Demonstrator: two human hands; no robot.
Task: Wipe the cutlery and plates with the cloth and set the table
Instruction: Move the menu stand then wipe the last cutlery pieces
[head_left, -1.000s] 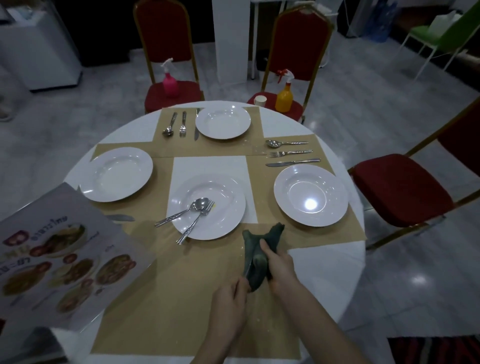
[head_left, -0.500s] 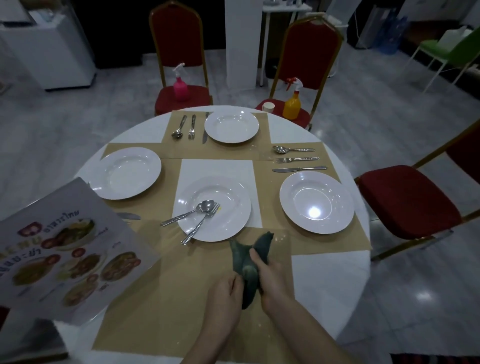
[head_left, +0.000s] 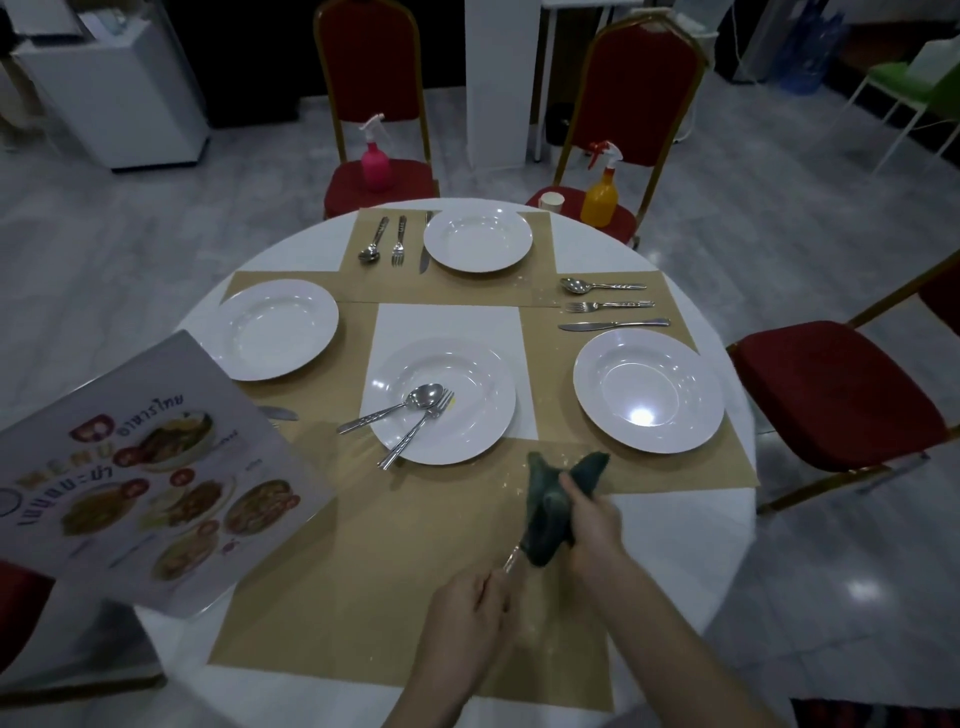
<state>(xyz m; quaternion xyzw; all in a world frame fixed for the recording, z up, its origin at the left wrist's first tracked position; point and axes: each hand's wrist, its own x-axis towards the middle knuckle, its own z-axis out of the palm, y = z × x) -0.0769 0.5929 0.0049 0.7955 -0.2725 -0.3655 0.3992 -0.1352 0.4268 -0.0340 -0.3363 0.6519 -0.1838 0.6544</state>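
Left hand (head_left: 470, 605): fist closed on a cutlery handle (head_left: 510, 560), forearm low. Right hand (head_left: 592, 525): fingers clamped around the dark cloth (head_left: 545, 514), forearm angled in from lower right.

Lower centre of frame: right hand (head_left: 589, 525) clutches dark green cloth (head_left: 548, 512) wrapped round piece of cutlery (head_left: 510, 560), probably a knife; left hand (head_left: 470, 621) grips its handle end. Round white desk (head_left: 680, 561), tan placemats. Centre plate (head_left: 441, 401) carries spoon (head_left: 395, 409) and fork (head_left: 418, 435). Menu card (head_left: 135, 478) lower left.
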